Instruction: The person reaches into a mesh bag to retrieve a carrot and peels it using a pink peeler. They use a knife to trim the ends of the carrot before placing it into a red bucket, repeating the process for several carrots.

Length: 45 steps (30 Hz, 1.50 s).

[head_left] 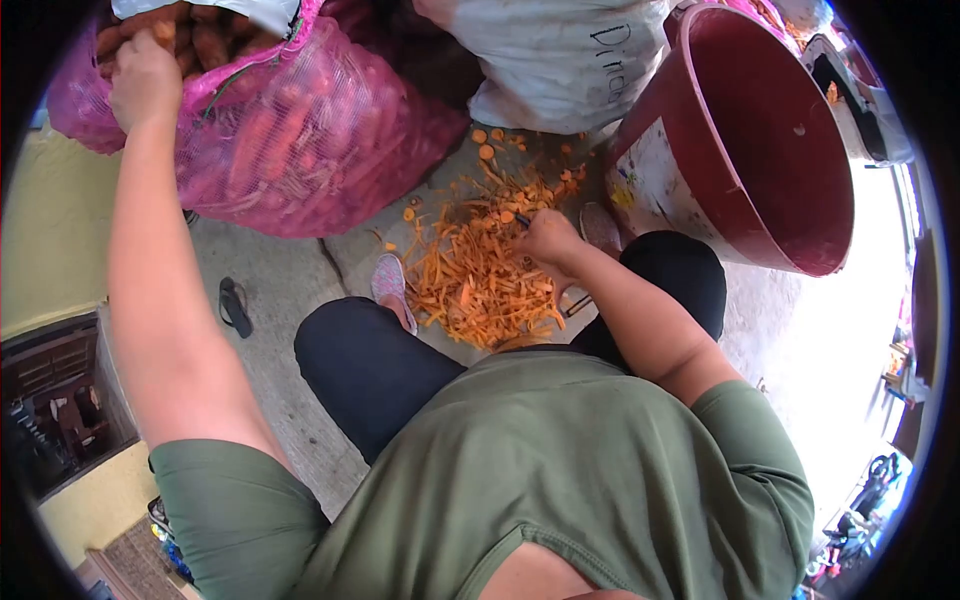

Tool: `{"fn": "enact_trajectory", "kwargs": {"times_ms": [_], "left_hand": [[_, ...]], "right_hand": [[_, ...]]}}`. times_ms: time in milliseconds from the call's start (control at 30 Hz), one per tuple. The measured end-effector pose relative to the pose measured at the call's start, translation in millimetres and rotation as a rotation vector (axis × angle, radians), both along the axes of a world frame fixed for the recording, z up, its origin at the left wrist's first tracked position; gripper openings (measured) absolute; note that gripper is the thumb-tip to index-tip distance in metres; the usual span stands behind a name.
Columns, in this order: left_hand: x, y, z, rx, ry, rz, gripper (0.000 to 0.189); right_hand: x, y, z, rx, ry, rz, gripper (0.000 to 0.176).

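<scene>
My left hand reaches into the open top of a pink mesh sack full of carrots. Its fingers are curled at a carrot, with other carrots around it. Between my knees, my right hand is closed around a slim dark-handled tool; its end sticks out past the fingers and the rest is hidden in the fist. Beneath that hand, a heap of orange carrot peelings covers the concrete floor, with round carrot slices scattered at its far side.
A large dark-red tub stands tilted at the right, its mouth facing me. A white sack with handwriting leans at the back. One black flip-flop lies on the floor at the left. My shoe is beside the peelings.
</scene>
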<state>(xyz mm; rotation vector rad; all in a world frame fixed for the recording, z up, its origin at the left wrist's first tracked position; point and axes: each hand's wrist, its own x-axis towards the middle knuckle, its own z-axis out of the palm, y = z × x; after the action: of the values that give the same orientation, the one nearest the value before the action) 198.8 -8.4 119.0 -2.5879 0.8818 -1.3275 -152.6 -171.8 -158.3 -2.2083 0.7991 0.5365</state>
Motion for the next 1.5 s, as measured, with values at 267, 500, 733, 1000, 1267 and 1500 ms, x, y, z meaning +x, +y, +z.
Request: {"fn": "enact_trajectory", "kwargs": {"times_ms": [267,500,733,1000,1267,1500], "left_hand": [[-196.2,5.7,-80.8,-1.364,1.565,-0.705,0.024],[-275.7,8.9,-216.1,-1.598,2.719,-0.098,0.036],[-300.1,2.4,-231.0,-1.404,2.711,-0.051,0.03],[-297.9,2.3,-237.6,-1.451,2.824,-0.029,0.03],[-302.0,7.7,-249.4,-1.459,2.895,0.027,0.032],[-298.2,11.2,-255.9,-1.31,2.891,-0.103,0.036]], "right_hand": [[7.9,-12.5,16.2,0.333,-0.394,-0.543,0.025],[17.1,-6.8,52.7,0.809,-0.631,-1.063,0.017],[27.9,24.7,40.1,0.456,-0.682,-0.963,0.017],[29.8,10.2,34.2,0.654,-0.746,-1.09,0.017],[30.6,-29.3,19.9,0.444,-0.769,-1.222,0.018],[28.5,-35.3,-6.5,0.17,-0.613,-1.149,0.022]]}}
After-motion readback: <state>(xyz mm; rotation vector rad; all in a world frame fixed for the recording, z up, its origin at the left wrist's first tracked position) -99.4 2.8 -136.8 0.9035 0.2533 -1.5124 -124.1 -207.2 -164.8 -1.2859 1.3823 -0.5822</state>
